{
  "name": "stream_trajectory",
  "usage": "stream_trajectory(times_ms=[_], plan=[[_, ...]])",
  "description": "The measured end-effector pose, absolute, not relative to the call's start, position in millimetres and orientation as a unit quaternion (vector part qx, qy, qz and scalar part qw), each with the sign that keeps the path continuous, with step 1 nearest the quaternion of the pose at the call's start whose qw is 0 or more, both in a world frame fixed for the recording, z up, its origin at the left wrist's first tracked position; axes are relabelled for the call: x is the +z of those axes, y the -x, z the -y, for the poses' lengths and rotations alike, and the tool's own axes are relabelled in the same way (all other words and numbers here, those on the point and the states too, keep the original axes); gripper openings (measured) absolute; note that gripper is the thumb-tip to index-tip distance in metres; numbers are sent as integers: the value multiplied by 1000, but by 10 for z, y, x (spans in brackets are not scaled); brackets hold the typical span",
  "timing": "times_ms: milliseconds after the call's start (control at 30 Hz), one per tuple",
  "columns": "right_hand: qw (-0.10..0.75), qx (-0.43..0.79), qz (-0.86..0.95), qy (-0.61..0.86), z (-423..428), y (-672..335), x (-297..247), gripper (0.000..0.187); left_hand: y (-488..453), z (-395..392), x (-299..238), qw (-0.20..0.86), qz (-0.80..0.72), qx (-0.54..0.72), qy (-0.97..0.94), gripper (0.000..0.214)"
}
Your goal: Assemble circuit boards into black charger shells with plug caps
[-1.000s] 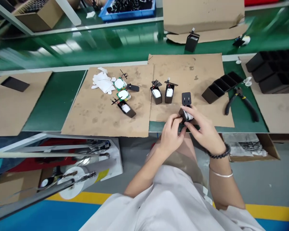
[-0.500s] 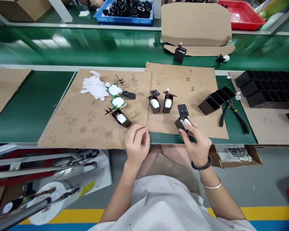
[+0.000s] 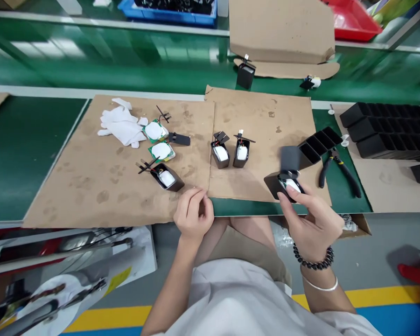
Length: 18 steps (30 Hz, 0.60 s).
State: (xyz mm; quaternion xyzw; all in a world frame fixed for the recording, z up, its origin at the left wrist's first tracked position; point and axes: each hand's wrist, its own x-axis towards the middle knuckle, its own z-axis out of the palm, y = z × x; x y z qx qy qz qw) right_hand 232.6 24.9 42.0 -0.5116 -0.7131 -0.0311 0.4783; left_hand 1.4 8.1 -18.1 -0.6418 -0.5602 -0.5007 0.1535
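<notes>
My right hand (image 3: 310,217) pinches a small black plastic housing (image 3: 275,184) between thumb and fingers. A white pad shows in its opening, and a flat black cover (image 3: 290,159), smeared by motion, stands above it. At the front edge of the cardboard, my left hand (image 3: 194,212) rests with fingers curled and nothing visible in them. Nearest to it lies a tilted black housing (image 3: 167,177) with a white pad and a cover on wires. Two similar filled housings, one on the left (image 3: 220,154) and one on the right (image 3: 242,151), stand mid-table.
White gloves (image 3: 121,123) lie beside two green circuit boards with white pads (image 3: 156,131). To the right are a row of joined black housings (image 3: 320,144), black pliers (image 3: 339,170) and stacked housings (image 3: 388,135). Behind stand a blue tray (image 3: 168,15) and a red tray (image 3: 353,21).
My right hand has moved right with the housing, lifting it off the cardboard towards the joined row. My left hand stays curled at the edge. The whole view has shifted slightly.
</notes>
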Motion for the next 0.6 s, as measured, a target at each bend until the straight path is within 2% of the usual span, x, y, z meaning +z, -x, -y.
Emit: stream_trajectory(times_ms=[133, 267, 433, 533, 567, 600], plan=[[453, 2, 736, 502, -236, -2322, 438, 15, -29, -83, -164, 158, 560, -500, 642, 23], [465, 2, 725, 508, -215, -2324, 445, 21, -33, -82, -184, 163, 567, -489, 642, 21], [466, 64, 719, 511, -239, -2303, 303, 15, -20, -75, -168, 148, 589, -485, 629, 14], [477, 88, 703, 521, -235, -2280, 256, 13, -104, -55, -53, 80, 613, -468, 632, 8], [479, 104, 695, 525, -215, -2268, 261, 13, -165, -47, -6, 39, 619, -454, 640, 10], [481, 124, 687, 530, -185, -2254, 277, 14, -241, -43, 37, -8, 618, -437, 653, 21]])
